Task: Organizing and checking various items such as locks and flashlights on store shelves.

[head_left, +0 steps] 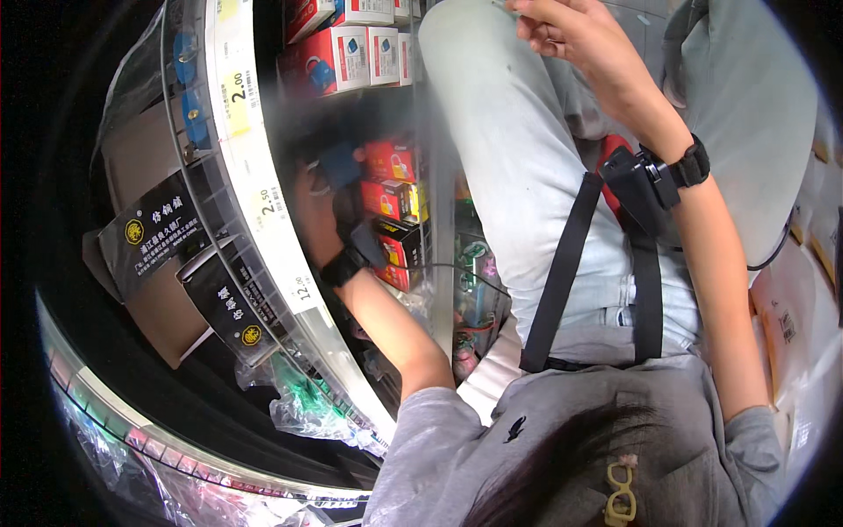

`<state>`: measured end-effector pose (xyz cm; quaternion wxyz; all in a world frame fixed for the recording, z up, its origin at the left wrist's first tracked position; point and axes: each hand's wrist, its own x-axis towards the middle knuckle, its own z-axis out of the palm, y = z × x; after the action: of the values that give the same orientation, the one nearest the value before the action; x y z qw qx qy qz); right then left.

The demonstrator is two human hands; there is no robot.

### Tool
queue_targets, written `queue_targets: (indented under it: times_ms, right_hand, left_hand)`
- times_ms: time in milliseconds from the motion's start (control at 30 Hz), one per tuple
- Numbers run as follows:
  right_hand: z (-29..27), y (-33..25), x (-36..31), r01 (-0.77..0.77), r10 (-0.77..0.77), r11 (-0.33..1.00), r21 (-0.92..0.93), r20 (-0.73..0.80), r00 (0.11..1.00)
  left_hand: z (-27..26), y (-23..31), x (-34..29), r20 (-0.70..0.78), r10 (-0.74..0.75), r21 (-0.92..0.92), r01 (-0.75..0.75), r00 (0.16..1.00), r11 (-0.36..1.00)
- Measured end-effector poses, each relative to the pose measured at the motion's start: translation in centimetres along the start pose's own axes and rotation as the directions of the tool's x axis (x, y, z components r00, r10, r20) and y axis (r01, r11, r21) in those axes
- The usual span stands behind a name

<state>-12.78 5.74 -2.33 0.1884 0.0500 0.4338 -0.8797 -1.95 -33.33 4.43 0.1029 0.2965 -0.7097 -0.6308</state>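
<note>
My left hand (pixel 320 209) reaches into the shaded shelf on the left, past its price rail. Beside it is a dark blue, padlock-shaped thing (pixel 340 165) with a curved loop; shadow and blur hide the fingers, so I cannot tell whether they hold it. Small red boxes (pixel 389 162) with padlock pictures stand just right of that hand. At the top edge, over my legs, my right hand (pixel 566 28) has its fingers curled. A thin, pale greenish piece (pixel 500 4) shows at its fingertips, mostly cut off by the frame.
White-and-red boxes (pixel 338 61) with blue padlock pictures sit deeper in the shelf. A curved price rail (pixel 250 167) and wire edge front the shelf. Black boxes (pixel 162 228) lie left of it, with plastic-wrapped goods (pixel 307 395) below. A black cable (pixel 457 266) runs from my left wrist.
</note>
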Motion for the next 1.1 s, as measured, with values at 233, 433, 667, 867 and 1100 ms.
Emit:
queue_targets:
  times_ms: [233,433,667,867,1100]
  right_hand:
    - [1.1,1.5,-0.5,0.066,0.020,0.969,-0.238,0.342,0.939]
    - [3.8,2.8,-3.9,-0.019,0.201,0.958,-0.285,0.625,0.755]
    - [5.2,3.6,-4.9,-0.037,0.155,0.976,-0.213,0.565,0.811]
    - [3.5,2.6,-4.1,-0.130,0.204,0.974,-0.185,0.473,0.857]
    - [2.5,1.7,-3.4,-0.158,0.214,0.977,-0.145,0.602,0.770]
  left_hand:
    - [2.9,1.8,-6.7,-0.234,0.127,-0.159,-0.167,0.964,0.973]
    - [9.1,3.8,-10.4,-0.159,-0.267,-0.612,0.117,0.951,0.782]
    - [12.3,4.0,-11.5,0.370,-0.128,-0.512,0.317,0.920,0.798]
    - [16.2,5.8,-11.4,0.407,-0.074,-0.011,0.086,0.911,0.996]
    - [17.4,5.5,-10.7,0.360,-0.018,-0.005,0.021,0.933,1.000]
